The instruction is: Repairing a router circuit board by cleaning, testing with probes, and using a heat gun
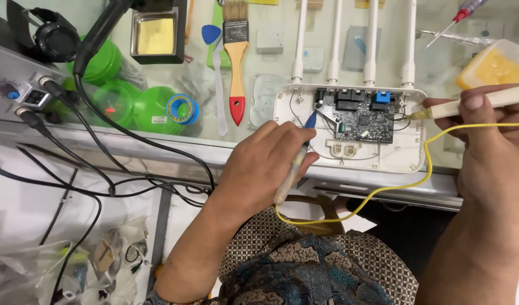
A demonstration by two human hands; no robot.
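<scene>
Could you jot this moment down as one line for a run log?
left hand: holds blue-tipped probe on circuit board | right hand: holds second probe at board's right edge | yellow wire joins probes

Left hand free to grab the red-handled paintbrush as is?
Probably not. The left hand is shut on a probe touching the circuit board. The paintbrush lies unobstructed on the glass, but the probe must go first.

The tops of the four white antennas (354, 39) are being cut off by the upper edge of the frame. The right hand (491, 164) is being cropped at the right edge, and the probe (485, 101) in it runs out of view there. The parts on the circuit board (364, 118) are being rendered too small to tell apart. The bags (101, 260) at lower left are being blurred.
</scene>
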